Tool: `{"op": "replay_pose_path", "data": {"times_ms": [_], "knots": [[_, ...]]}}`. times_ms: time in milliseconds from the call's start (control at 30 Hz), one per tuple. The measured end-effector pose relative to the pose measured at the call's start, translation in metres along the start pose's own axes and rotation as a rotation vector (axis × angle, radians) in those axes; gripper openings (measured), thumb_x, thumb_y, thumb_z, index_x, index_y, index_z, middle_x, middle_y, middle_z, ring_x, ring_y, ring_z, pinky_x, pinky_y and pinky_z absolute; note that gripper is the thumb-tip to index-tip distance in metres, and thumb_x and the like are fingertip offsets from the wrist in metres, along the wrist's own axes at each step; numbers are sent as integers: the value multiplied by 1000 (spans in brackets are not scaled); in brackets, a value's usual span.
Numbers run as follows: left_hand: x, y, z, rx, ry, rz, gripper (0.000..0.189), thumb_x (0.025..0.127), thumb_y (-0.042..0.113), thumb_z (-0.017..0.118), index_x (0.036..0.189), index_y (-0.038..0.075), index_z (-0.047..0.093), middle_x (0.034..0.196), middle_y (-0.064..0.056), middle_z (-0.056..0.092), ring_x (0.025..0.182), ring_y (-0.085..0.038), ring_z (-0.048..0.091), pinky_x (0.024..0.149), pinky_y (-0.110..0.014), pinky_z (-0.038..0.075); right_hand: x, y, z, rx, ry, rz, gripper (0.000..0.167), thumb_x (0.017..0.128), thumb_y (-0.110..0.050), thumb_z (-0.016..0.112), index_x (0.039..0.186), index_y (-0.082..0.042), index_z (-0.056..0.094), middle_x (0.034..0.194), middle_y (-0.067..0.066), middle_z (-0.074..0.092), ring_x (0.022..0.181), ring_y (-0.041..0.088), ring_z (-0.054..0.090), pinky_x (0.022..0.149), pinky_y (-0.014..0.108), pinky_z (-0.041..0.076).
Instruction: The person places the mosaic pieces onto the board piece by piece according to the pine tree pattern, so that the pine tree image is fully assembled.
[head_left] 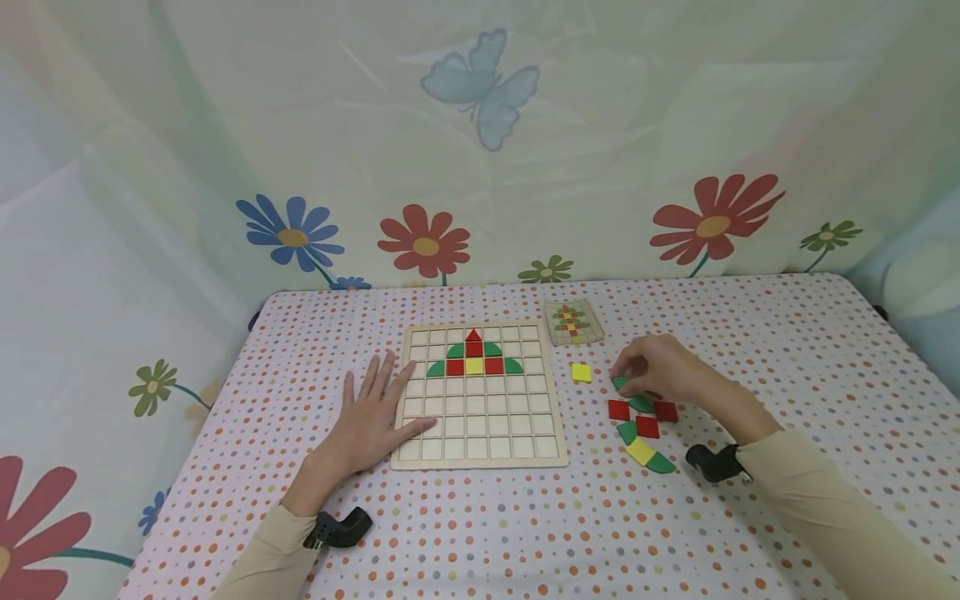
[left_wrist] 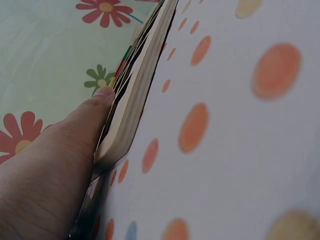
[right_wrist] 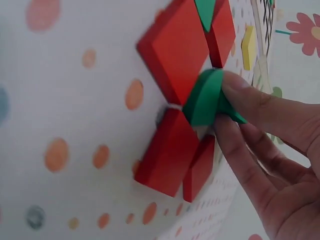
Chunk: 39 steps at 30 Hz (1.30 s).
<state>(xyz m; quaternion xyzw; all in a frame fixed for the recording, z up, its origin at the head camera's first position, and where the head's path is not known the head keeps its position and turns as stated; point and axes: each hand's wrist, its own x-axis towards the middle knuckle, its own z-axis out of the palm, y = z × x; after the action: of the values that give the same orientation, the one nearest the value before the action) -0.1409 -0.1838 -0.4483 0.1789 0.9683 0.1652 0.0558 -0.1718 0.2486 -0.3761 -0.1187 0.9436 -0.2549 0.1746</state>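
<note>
A wooden grid board (head_left: 477,425) lies on the table, with red, green and yellow pieces set in its upper cells. My left hand (head_left: 367,425) rests with spread fingers over its left edge; in the left wrist view the thumb (left_wrist: 82,122) lies along the board's rim (left_wrist: 132,115). Right of the board, my right hand (head_left: 663,367) pinches a green quarter-round piece (right_wrist: 205,97) between thumb and fingertips. Right around it lie red squares (right_wrist: 175,50) and other green pieces (head_left: 642,404). A yellow square (head_left: 641,452) and another green piece (head_left: 661,463) lie nearer the front.
A small pattern card (head_left: 573,323) lies beyond the board's upper right corner, showing a tree-like figure. A single yellow square (head_left: 581,372) sits between the board and the loose pieces. The dotted tablecloth (head_left: 480,533) covers the table, and a flowered curtain (head_left: 600,167) hangs behind it.
</note>
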Motion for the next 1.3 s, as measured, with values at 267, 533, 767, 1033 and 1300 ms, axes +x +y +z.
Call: {"op": "replay_pose_path", "data": {"times_ms": [267, 533, 767, 1033, 1300], "knots": [[0, 0, 0, -12, 2, 0, 97, 96, 67, 59, 169, 15, 22, 174, -19, 4, 161, -39, -2, 121, -72, -4, -8, -6, 9, -13, 83, -113, 15, 83, 7, 84, 92, -2, 76, 88, 5, 71, 75, 17, 62, 67, 33, 55], [-3, -4, 1, -6, 2, -3, 97, 96, 67, 59, 168, 14, 23, 174, -19, 4, 161, -40, -2, 121, -72, -3, 8, -50, 24, 6, 108, -314, 15, 83, 10, 80, 89, -4, 78, 87, 1, 70, 76, 11, 61, 67, 28, 54], [-1, -1, 1, -15, -5, 3, 97, 96, 68, 58, 169, 15, 21, 174, -19, 3, 161, -38, -4, 121, -72, -5, 37, -95, 40, 97, 79, -405, 15, 86, 7, 80, 81, -6, 75, 79, -2, 72, 72, 8, 62, 67, 25, 55], [2, 0, 2, -13, -42, -10, 98, 97, 70, 55, 170, 18, 15, 175, -16, -2, 161, -36, -8, 121, -71, -7, 66, -127, 63, 175, 87, -460, 6, 87, 1, 83, 85, -3, 80, 83, 1, 75, 74, 9, 67, 70, 24, 57], [2, -3, 0, -14, -45, -16, 98, 98, 70, 55, 170, 20, 12, 175, -15, -5, 160, -35, -10, 121, -70, -9, 83, -142, 80, 232, 84, -523, 5, 89, 4, 80, 91, 0, 82, 92, 8, 76, 83, 18, 72, 75, 26, 58]]}}
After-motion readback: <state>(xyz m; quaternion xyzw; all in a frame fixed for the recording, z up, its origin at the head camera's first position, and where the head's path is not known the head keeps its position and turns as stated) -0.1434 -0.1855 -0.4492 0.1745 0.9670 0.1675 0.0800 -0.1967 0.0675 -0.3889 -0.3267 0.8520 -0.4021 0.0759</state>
